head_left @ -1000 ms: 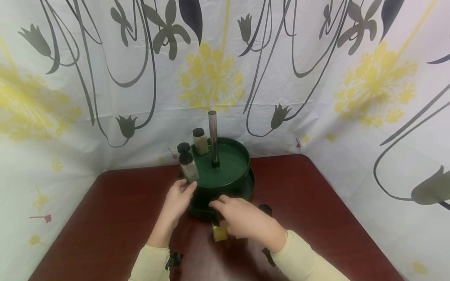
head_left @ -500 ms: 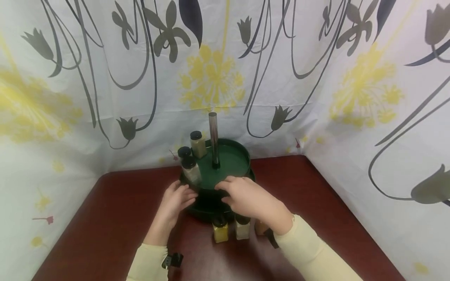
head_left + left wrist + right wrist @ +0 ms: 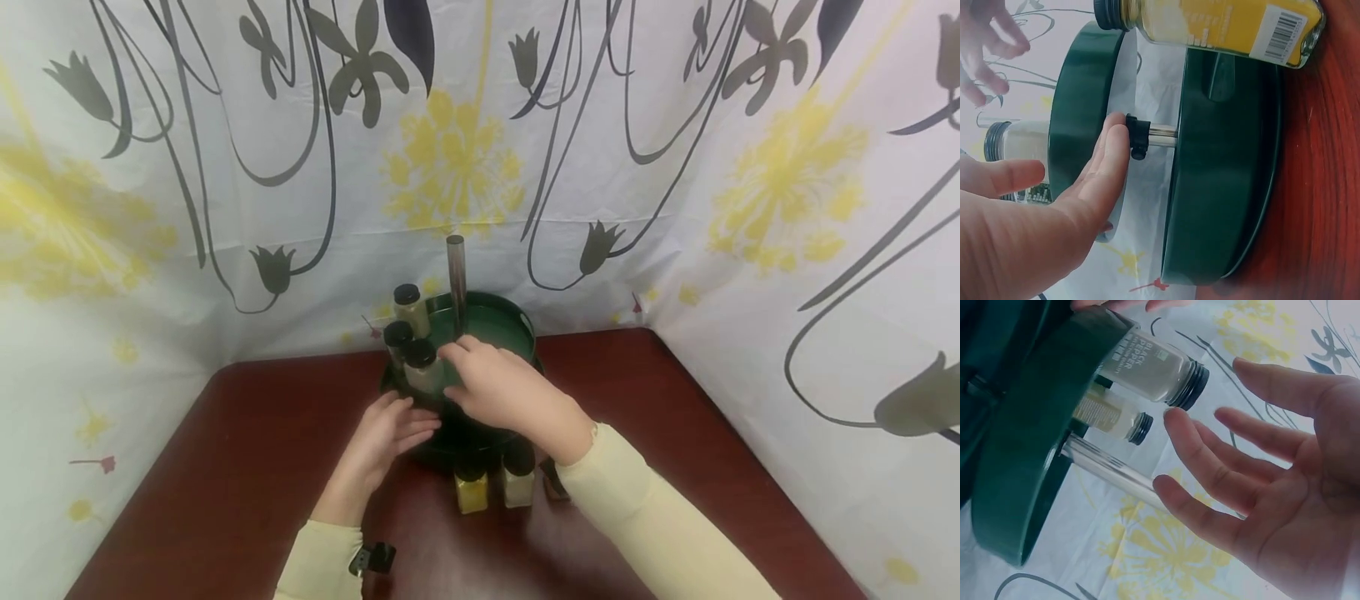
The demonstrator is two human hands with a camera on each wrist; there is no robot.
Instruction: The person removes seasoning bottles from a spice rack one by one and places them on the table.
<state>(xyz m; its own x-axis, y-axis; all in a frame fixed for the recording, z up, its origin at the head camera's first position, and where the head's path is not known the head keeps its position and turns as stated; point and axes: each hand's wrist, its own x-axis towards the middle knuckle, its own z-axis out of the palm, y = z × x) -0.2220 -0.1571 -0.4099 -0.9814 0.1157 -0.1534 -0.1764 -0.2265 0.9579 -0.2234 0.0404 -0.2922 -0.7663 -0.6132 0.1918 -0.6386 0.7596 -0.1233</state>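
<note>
A green two-tier turntable stands on the table, its upper tray point(image 3: 1082, 94) above a lower tray point(image 3: 1216, 162) on a metal post point(image 3: 456, 267). Three black-capped spice jars are on the upper tray's left side: a rear jar point(image 3: 412, 317), a side jar point(image 3: 397, 340) and a front jar point(image 3: 423, 377). One reads "black pepper" in the right wrist view, a grey jar point(image 3: 1147, 365). My left hand point(image 3: 393, 437) has extended fingers against the upper tray's side. My right hand point(image 3: 510, 396), fingers spread and holding nothing, hovers over the tray beside the front jar.
In front of the turntable, a yellow-filled jar point(image 3: 472, 493) and a pale jar point(image 3: 518, 490) stand on the red-brown table point(image 3: 285, 467). An orange-brown jar point(image 3: 554, 485) is partly behind my right sleeve. A patterned white curtain point(image 3: 652, 200) surrounds the table.
The upper tray has turned counterclockwise seen from above: its front jar shifted right, its rear jar left and forward. My right hand rose from beside the yellow-filled jar to over the tray.
</note>
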